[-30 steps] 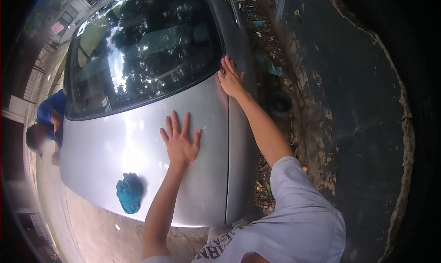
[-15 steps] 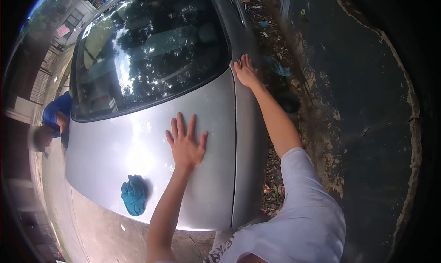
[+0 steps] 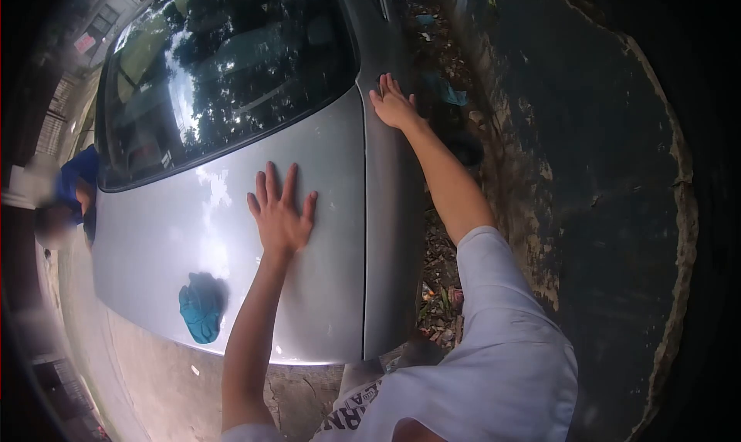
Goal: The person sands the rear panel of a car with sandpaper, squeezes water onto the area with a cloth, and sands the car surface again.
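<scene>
My left hand (image 3: pixel 282 217) lies flat with its fingers spread on the silver trunk lid (image 3: pixel 328 234) of a car. Farther up and to the right, my right hand (image 3: pixel 394 106) rests on the car's side panel (image 3: pixel 384 180), near the lower corner of the rear window (image 3: pixel 231 64). Its fingers are stretched out, pointing forward. Neither hand holds anything. A crumpled teal cloth (image 3: pixel 201 308) sits on the trunk lid, to the left of my left forearm and apart from it.
At the car's far left side a person in a blue shirt (image 3: pixel 71 181) bends low. A dark, peeling wall (image 3: pixel 610 210) runs along the right. Between wall and car, a narrow strip holds dry leaves and litter (image 3: pixel 441 295). Concrete ground (image 3: pixel 154 380) lies behind the car.
The view has shifted, so car, cloth and hands all appear farther left and higher. Both hands keep nearly the same places on the car. The cloth has stayed put on the lid.
</scene>
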A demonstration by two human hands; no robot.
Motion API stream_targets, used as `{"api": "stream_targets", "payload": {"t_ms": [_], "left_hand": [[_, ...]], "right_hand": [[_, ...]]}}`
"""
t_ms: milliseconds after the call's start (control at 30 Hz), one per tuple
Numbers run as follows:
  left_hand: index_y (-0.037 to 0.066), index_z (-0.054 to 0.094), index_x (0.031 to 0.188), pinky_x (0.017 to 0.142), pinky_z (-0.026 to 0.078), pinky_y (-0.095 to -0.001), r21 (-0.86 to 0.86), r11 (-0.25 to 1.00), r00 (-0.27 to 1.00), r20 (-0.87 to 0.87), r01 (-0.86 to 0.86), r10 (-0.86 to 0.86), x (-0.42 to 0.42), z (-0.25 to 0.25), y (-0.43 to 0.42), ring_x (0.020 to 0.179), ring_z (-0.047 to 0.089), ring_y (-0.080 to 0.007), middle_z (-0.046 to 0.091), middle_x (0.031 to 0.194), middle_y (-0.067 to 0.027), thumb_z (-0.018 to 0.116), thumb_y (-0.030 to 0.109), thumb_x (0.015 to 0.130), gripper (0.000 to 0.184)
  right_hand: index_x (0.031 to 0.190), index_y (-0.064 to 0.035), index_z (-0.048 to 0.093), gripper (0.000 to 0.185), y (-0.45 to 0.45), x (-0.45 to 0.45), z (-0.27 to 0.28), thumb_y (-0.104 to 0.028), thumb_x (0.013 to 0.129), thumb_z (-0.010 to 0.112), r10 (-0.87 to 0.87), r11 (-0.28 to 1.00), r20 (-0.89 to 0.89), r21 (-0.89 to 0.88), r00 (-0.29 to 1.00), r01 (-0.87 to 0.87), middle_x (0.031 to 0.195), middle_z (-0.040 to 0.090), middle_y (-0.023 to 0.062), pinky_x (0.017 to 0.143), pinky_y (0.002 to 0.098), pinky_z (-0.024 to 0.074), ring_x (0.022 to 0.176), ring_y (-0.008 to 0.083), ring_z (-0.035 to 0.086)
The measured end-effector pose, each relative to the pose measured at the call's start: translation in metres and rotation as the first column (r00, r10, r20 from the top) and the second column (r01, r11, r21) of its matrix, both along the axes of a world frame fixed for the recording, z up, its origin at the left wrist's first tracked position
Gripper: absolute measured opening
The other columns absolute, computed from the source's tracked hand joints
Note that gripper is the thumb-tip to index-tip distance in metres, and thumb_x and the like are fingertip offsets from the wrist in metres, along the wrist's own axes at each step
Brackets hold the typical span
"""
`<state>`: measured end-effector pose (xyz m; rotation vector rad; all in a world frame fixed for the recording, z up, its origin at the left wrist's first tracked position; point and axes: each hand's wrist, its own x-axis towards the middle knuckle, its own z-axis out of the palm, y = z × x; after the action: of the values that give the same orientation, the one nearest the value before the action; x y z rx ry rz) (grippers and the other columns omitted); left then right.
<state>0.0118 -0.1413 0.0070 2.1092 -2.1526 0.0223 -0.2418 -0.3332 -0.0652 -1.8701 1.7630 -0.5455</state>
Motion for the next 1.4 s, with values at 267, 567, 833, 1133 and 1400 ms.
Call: {"api": "stream_targets", "payload": {"t_ms": [267, 567, 833, 1133, 1400], "left_hand": [[0.024, 0.043, 0.152, 0.118, 0.016, -0.0624, -0.066, 0.998, 1.0, -0.013, 0.014, -0.015, -0.001, -0.008, 0.0, 0.15, 0.022, -0.0409, 0.027, 0.163, -0.0185, 0.05, 0.053, 0.097, 0.063], [0.024, 0.047, 0.15, 0.118, 0.019, -0.0614, -0.083, 0.997, 0.999, -0.038, 0.001, -0.004, -0.007, -0.003, -0.003, 0.149, 0.025, -0.0386, 0.031, 0.161, -0.0171, 0.052, 0.053, 0.096, 0.061], [0.026, 0.046, 0.15, 0.119, 0.018, -0.0607, -0.113, 0.993, 1.0, -0.015, -0.014, 0.012, -0.004, -0.008, -0.004, 0.15, 0.025, -0.0377, 0.031, 0.161, -0.0164, 0.05, 0.055, 0.096, 0.062], [0.027, 0.046, 0.15, 0.119, 0.017, -0.0596, -0.105, 0.994, 1.0, 0.0, -0.015, 0.015, -0.003, -0.01, -0.005, 0.15, 0.025, -0.0348, 0.032, 0.161, -0.0157, 0.049, 0.057, 0.096, 0.062], [0.026, 0.043, 0.152, 0.12, 0.017, -0.0591, -0.063, 0.998, 0.999, 0.036, -0.021, 0.023, -0.002, -0.012, -0.008, 0.151, 0.024, -0.0354, 0.029, 0.163, -0.0147, 0.046, 0.059, 0.096, 0.065]], "right_hand": [[0.156, -0.0074, 0.032, 0.067, 0.276, 0.014, 0.03, -0.037, 0.1, 0.055, 0.225, 0.957, -0.098, -0.166, 0.969, -0.239, 0.165, 0.023, 0.0097, 0.119, 0.0639, 0.0156, 0.152, 0.0287, 0.025], [0.156, -0.0015, 0.028, 0.066, 0.115, 0.03, 0.006, -0.041, 0.104, 0.04, 0.084, 0.969, -0.049, -0.227, 0.995, -0.093, 0.166, 0.02, 0.013, 0.121, 0.0611, 0.0144, 0.153, 0.0301, 0.019], [0.159, -0.0117, 0.026, 0.071, 0.364, 0.026, 0.043, -0.041, 0.1, 0.05, 0.375, 0.923, -0.02, -0.088, 0.927, -0.375, 0.167, 0.02, 0.0093, 0.119, 0.063, 0.0144, 0.154, 0.0293, 0.019], [0.157, -0.0049, 0.026, 0.067, 0.209, 0.034, 0.01, -0.041, 0.104, 0.044, 0.111, 0.969, -0.015, -0.221, 0.994, -0.111, 0.167, 0.019, 0.0133, 0.12, 0.0601, 0.017, 0.153, 0.0322, 0.018], [0.16, -0.0146, 0.025, 0.068, 0.409, 0.022, 0.036, -0.039, 0.101, 0.049, 0.428, 0.903, 0.083, -0.08, 0.9, -0.422, 0.168, 0.017, 0.006, 0.12, 0.0635, 0.0135, 0.154, 0.0309, 0.017]]}}
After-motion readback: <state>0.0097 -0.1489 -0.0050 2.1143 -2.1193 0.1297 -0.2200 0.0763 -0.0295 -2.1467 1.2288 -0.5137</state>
